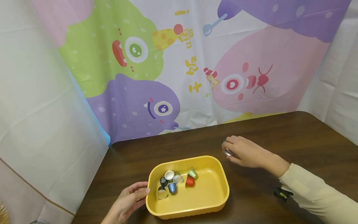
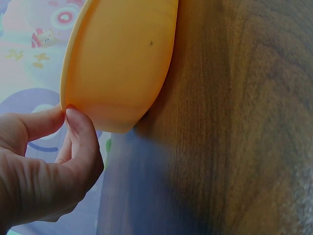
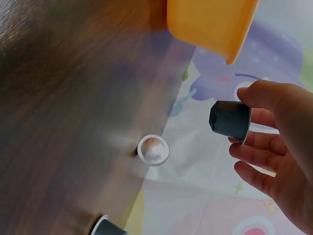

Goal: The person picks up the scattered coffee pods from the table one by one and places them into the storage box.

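My left hand (image 1: 129,199) pinches the left rim of a yellow plastic tray (image 1: 207,196), thumb at the rim and fingers along the outer wall. Inside the tray, mostly toward its left, lie several coffee capsules, among them a blue one (image 1: 172,188), a red one (image 1: 190,181) and a green one (image 1: 192,173). Beyond the tray's right side, my right hand (image 1: 246,151) pinches a dark coffee capsule (image 3: 230,120) by its rim between thumb and fingers. Below that hand, a foil-lidded capsule (image 3: 153,150) and another dark capsule (image 3: 107,227) are on the table.
The dark brown wooden table (image 1: 313,149) reaches back to a hanging cloth (image 1: 195,102) printed with cartoon monsters. White fabric (image 1: 36,102) hangs on the left, with more on the right. A black strap (image 1: 283,194) hangs by the right sleeve.
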Action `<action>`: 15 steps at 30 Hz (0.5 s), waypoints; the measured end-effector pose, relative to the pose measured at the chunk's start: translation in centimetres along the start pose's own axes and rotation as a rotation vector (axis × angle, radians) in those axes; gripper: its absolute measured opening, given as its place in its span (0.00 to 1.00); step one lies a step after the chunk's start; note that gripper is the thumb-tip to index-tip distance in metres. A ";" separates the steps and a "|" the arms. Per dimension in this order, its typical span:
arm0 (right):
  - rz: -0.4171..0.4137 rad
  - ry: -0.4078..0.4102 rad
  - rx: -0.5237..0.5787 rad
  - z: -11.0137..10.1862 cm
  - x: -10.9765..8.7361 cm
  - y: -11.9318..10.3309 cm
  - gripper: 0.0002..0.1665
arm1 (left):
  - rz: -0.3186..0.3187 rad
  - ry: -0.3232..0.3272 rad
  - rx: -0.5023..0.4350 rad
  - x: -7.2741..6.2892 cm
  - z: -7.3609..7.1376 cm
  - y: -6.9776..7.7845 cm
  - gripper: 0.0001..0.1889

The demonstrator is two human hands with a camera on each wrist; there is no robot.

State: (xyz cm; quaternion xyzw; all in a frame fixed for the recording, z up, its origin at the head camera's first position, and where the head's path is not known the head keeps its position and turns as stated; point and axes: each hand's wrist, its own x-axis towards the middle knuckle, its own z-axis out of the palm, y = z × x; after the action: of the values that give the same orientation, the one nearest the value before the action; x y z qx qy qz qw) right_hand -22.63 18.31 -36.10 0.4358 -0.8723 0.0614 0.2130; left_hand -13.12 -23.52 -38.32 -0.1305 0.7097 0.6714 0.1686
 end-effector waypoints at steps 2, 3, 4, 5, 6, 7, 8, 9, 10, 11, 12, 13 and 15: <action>-0.005 0.000 0.006 -0.2 0.1 -0.2 0.14 | -0.007 0.012 0.002 0.0 0.0 0.0 0.25; -0.006 0.000 0.005 -0.2 0.2 -0.2 0.14 | -0.008 0.016 0.002 0.0 0.0 0.0 0.25; -0.009 0.002 0.004 -0.3 0.2 -0.3 0.14 | -0.009 0.018 0.003 0.0 0.0 0.0 0.25; -0.011 0.004 0.003 -0.4 0.3 -0.4 0.13 | -0.009 0.019 0.003 0.0 0.0 0.0 0.25; -0.014 0.007 0.003 -0.4 0.3 -0.4 0.13 | -0.008 0.017 0.002 0.0 0.0 0.0 0.25; -0.017 0.012 0.001 -0.5 0.3 -0.5 0.13 | -0.007 0.014 0.001 0.0 0.0 0.0 0.26; -0.020 0.015 0.000 -0.5 0.4 -0.6 0.13 | -0.006 0.010 -0.001 0.0 0.0 0.0 0.26; -0.021 0.016 -0.002 -0.6 0.4 -0.6 0.13 | -0.005 0.007 -0.001 0.0 0.0 0.0 0.26; -0.024 0.018 -0.002 -0.6 0.4 -0.7 0.13 | -0.004 0.005 -0.001 -0.1 0.0 0.0 0.26; -0.025 0.019 -0.003 -0.7 0.5 -0.7 0.13 | -0.002 0.002 -0.001 -0.1 0.0 0.0 0.26; -0.028 0.022 -0.002 -0.7 0.5 -0.8 0.13 | -0.002 0.000 0.000 0.0 -0.1 0.0 0.26; -0.030 0.023 -0.002 -0.8 0.6 -0.8 0.14 | 0.000 -0.002 -0.001 0.0 -0.1 -0.1 0.27; -0.032 0.022 -0.002 -0.9 0.6 -1.0 0.14 | 0.001 -0.002 -0.001 0.0 -0.1 -0.1 0.27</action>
State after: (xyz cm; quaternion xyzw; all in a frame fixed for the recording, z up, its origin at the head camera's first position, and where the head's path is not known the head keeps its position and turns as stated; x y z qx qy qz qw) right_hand -21.95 17.50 -35.12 0.4489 -0.8628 0.0621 0.2240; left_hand -13.12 -23.62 -38.42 -0.1296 0.7094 0.6719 0.1689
